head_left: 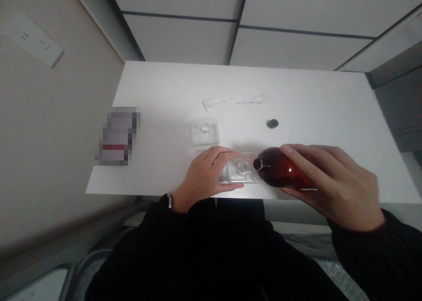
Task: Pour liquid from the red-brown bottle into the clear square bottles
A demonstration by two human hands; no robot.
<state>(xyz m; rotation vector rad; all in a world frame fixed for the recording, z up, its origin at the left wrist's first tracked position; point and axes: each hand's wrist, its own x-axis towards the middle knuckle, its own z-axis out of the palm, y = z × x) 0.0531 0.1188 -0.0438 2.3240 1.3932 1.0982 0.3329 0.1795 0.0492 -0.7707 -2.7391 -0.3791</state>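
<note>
Left hand: yours is partly open, thumb along the near edge and fingers along the far edge of the clear container, grasping it between them.
Right hand: your fingers and thumb wrap the body of the amber bottle, gripping it.
Bottle aim: its uncapped mouth points to your left, toward the clear container's round neck; the long axis runs roughly left to right, its base hidden in your palm. You cannot tell whether bottle and container touch.
Container lie: on the white table near your edge, longer side running left to right, neck facing up.
Behind: a second clear container, two clear nozzle pieces and a black cap.
</note>
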